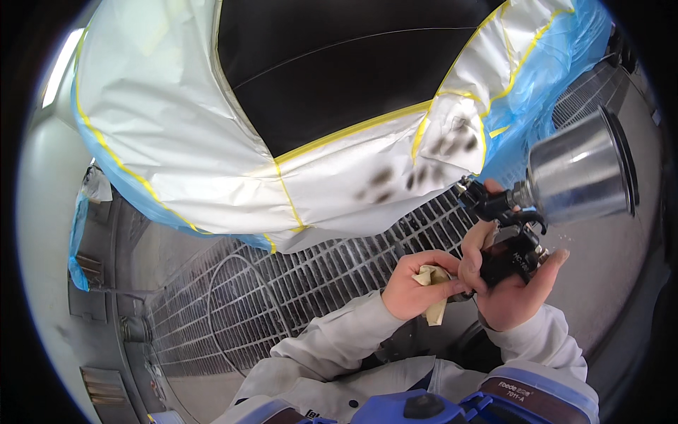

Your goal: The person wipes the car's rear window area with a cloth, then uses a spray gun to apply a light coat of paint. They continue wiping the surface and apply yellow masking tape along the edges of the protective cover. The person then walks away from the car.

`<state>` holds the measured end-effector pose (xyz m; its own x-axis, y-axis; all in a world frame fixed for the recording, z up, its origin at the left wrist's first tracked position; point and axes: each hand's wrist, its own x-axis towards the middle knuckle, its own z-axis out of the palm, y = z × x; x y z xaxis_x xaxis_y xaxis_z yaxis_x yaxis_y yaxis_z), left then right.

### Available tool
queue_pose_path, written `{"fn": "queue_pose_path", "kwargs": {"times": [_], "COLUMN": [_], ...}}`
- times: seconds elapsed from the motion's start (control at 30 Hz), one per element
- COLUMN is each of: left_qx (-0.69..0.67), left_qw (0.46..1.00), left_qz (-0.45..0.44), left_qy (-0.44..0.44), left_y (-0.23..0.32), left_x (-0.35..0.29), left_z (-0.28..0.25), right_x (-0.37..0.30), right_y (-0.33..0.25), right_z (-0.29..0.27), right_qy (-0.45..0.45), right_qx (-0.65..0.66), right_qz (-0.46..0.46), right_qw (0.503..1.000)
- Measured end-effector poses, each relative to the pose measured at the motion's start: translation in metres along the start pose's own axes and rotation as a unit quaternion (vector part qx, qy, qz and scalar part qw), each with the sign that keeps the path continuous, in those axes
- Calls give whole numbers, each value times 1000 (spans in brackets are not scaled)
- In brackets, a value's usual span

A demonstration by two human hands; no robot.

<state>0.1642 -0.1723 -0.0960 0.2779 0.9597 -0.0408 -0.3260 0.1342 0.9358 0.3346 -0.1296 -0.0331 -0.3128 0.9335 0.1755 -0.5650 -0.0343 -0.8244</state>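
Note:
A black spray gun with a shiny metal cup lies in my right hand, its grip resting against the palm. The cup tilts out to the right, and the nozzle end points up and left. My left hand is closed on a crumpled cream cloth, part of which hangs below the fingers. The left fingertips meet the right-hand fingers beside the gun's grip. What exactly they touch there is hidden.
Ahead stands a dark panel framed by white masking sheet, yellow tape and blue film. Dark paint smudges mark the sheet. A hose curves over the floor grating. A blue respirator fills the lower edge.

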Motion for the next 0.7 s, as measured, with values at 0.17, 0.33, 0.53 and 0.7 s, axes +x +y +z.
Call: {"fn": "queue_pose_path", "kwargs": {"times": [0.17,0.33,0.53,0.7], "left_qx": [-4,36,-188,-423], "left_qw": [999,997,939,851], "left_qz": [-31,31,-108,-149], "left_qy": [5,63,265,273], "left_y": [-12,-32,-93,-132], "left_x": [6,-1,-12,-13], "left_z": [-3,-1,-36,-69], "right_x": [-2,1,-7,-10], "right_y": [13,27,33,41], "right_z": [-11,-19,-30,-36], "right_qy": [6,10,82,94], "right_qx": [32,13,-17,-3], "right_qz": [-2,-48,-43,-60], "right_qw": [999,999,996,994]}}
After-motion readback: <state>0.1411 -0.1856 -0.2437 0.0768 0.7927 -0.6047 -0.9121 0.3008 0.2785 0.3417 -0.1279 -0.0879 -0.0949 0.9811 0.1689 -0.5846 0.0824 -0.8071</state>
